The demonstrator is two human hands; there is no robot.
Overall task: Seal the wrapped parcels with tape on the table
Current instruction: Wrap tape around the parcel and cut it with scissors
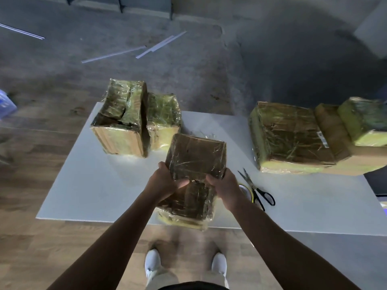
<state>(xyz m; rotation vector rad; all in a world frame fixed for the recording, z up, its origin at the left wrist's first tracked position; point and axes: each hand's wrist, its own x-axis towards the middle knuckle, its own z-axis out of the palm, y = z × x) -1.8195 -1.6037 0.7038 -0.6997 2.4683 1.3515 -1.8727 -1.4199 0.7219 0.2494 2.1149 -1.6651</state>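
A brown cardboard parcel (195,155) wrapped in clear film stands at the front middle of the white table (100,185). My left hand (165,181) grips its near left edge, thumb on the front face. My right hand (225,185) grips the near right edge in the same way. A tape roll (247,190) with a yellow rim lies just right of my right hand, mostly hidden behind it. Black-handled scissors (256,190) lie open beside the roll.
Two wrapped parcels (123,120) stand together at the table's back left. Three more parcels (293,139) sit at the back right, reaching past the table's right edge. White strips (159,46) lie on the floor beyond. My white shoes (154,266) show below the table's front edge.
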